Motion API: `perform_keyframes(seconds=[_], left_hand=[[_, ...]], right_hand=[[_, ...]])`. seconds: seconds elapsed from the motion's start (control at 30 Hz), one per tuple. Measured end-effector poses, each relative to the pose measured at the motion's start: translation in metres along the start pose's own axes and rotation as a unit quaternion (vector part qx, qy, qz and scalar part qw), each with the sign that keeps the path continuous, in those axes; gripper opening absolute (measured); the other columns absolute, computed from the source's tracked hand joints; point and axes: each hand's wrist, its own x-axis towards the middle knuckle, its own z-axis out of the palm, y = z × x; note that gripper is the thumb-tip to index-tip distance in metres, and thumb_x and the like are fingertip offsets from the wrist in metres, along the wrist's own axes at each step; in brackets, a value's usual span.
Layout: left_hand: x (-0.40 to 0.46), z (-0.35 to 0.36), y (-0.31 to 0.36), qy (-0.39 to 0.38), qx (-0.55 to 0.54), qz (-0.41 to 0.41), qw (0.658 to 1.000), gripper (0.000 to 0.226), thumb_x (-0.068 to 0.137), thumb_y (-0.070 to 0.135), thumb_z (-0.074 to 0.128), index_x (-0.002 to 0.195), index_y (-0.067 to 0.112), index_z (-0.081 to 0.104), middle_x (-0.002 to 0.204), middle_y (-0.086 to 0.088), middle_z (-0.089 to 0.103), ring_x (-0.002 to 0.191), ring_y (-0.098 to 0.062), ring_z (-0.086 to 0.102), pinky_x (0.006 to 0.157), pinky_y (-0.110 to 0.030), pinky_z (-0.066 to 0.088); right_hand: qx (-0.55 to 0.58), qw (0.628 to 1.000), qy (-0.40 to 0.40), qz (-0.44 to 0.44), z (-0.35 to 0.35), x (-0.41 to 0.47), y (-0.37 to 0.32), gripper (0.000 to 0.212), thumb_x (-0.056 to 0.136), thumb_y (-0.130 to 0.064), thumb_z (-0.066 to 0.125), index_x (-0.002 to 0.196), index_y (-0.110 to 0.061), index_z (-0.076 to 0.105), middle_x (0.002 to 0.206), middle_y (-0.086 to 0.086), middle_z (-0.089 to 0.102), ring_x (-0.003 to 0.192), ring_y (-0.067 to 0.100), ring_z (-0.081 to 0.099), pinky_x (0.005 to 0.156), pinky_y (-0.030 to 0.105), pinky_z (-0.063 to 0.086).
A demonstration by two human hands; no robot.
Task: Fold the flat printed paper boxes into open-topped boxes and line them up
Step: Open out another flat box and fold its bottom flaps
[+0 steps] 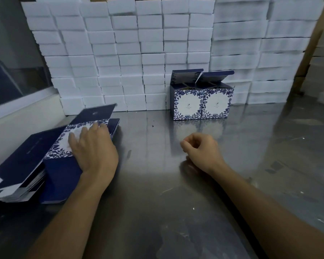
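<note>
Flat navy-and-white floral paper box blanks [51, 146], stacked, lie under the left hand [94, 146], fingers spread flat on top; right hand [200, 148] loosely curled, empty, over the glossy steel table [157, 202].

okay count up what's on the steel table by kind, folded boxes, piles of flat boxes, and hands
Folded boxes: 2
Stack of flat boxes: 1
Hands, left hand and right hand: 2
Total: 5
</note>
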Motion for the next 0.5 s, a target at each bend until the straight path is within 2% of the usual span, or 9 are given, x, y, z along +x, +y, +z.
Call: perform_keyframes(seconds=[0.03,0.1,0.17,0.23,0.33,0.43,0.5], left_hand=[[-0.002,-0.001,0.005,0.010,0.007,0.019,1.000,0.026,0.084,-0.006,0.061,0.108,0.004,0.063,0.114,-0.015,0.065,0.110,-0.037,0.056,0.110,-0.053,0.028],[-0.008,-0.004,0.016,0.018,0.007,0.052,0.998,0.051,0.086,-0.002,0.064,0.135,0.004,0.052,0.144,-0.013,0.052,0.135,-0.035,0.042,0.120,-0.052,0.015],[-0.018,-0.006,0.029,0.022,-0.010,0.101,0.995,0.064,0.090,0.002,0.064,0.149,0.008,0.038,0.158,-0.009,0.036,0.148,-0.031,0.027,0.123,-0.049,0.008],[-0.029,-0.005,0.045,0.004,-0.019,0.151,0.988,0.066,0.094,0.004,0.057,0.154,0.011,0.028,0.162,-0.007,0.026,0.151,-0.028,0.018,0.124,-0.047,0.004],[-0.044,-0.002,0.066,-0.034,-0.025,0.215,0.976,0.065,0.099,0.010,0.048,0.156,0.014,0.018,0.165,-0.005,0.016,0.153,-0.027,0.011,0.123,-0.047,-0.001],[-0.053,0.004,0.078,-0.065,-0.061,0.271,0.958,0.066,0.097,0.007,0.049,0.156,0.011,0.022,0.165,-0.006,0.017,0.153,-0.027,0.012,0.124,-0.043,0.003],[-0.056,0.007,0.080,-0.081,-0.129,0.278,0.949,0.063,0.094,0.003,0.048,0.154,0.009,0.028,0.164,-0.008,0.022,0.152,-0.025,0.016,0.124,-0.038,0.008]], right_hand=[[0.001,1.000,0.000,-0.007,0.000,-0.001,-0.002,0.018,0.089,-0.025,0.069,0.072,-0.021,0.066,0.072,0.002,0.072,0.073,0.020,0.069,0.078,0.041,0.058],[0.010,1.000,-0.006,-0.022,0.001,-0.004,-0.008,0.015,0.090,-0.026,0.069,0.076,-0.020,0.068,0.072,0.002,0.073,0.075,0.019,0.069,0.077,0.037,0.057],[0.081,0.996,-0.030,-0.021,0.001,-0.008,-0.018,0.014,0.092,-0.026,0.069,0.080,-0.020,0.068,0.074,0.003,0.074,0.073,0.016,0.071,0.072,0.034,0.055],[0.193,0.978,-0.083,0.009,0.001,-0.011,-0.031,0.015,0.096,-0.031,0.065,0.090,-0.017,0.068,0.081,0.006,0.077,0.074,0.013,0.073,0.070,0.028,0.054],[0.310,0.932,-0.166,0.090,0.004,-0.017,-0.046,0.026,0.099,-0.040,0.056,0.107,-0.017,0.066,0.088,0.001,0.077,0.081,0.016,0.074,0.075,0.030,0.057],[0.379,0.902,-0.174,0.115,0.007,-0.022,-0.049,0.020,0.103,-0.025,0.054,0.105,-0.008,0.064,0.071,-0.002,0.070,0.061,0.009,0.067,0.059,0.021,0.054],[0.412,0.889,-0.159,0.124,0.006,-0.022,-0.048,0.016,0.103,-0.016,0.053,0.100,-0.005,0.064,0.064,-0.002,0.067,0.056,0.007,0.065,0.054,0.019,0.052]])
